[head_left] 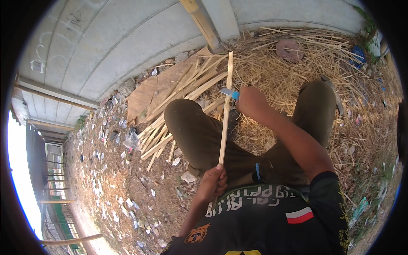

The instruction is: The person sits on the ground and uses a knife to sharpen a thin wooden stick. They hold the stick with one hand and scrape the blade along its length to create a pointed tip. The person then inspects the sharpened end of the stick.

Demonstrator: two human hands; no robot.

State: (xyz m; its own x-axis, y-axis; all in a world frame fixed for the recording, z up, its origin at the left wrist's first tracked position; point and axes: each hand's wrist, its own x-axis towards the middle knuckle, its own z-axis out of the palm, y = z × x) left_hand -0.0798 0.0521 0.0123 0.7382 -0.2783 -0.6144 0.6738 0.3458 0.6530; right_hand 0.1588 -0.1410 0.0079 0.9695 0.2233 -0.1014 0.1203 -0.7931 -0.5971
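Note:
A long, pale split bamboo strip (pixel 225 131) stands up and away from my lap, between my bent knees. My left hand (pixel 213 182) is closed round its near end, close to my shirt. In my right hand (pixel 252 102) is a knife (pixel 234 95) with a blue handle, its short blade pointing left. The blade lies across the upper part of the strip in this view; whether it cuts into the wood I cannot tell. My right fingers are wrapped round the handle and partly hidden.
Several split strips (pixel 193 89) lie piled on a brown flat sheet (pixel 148 91) left of my knee. Shavings (pixel 259 72) cover the ground ahead, with a round reddish disc (pixel 290 50) on them. A bamboo pole (pixel 202 23) leans by the grey wall (pixel 123 29). Litter is scattered at left.

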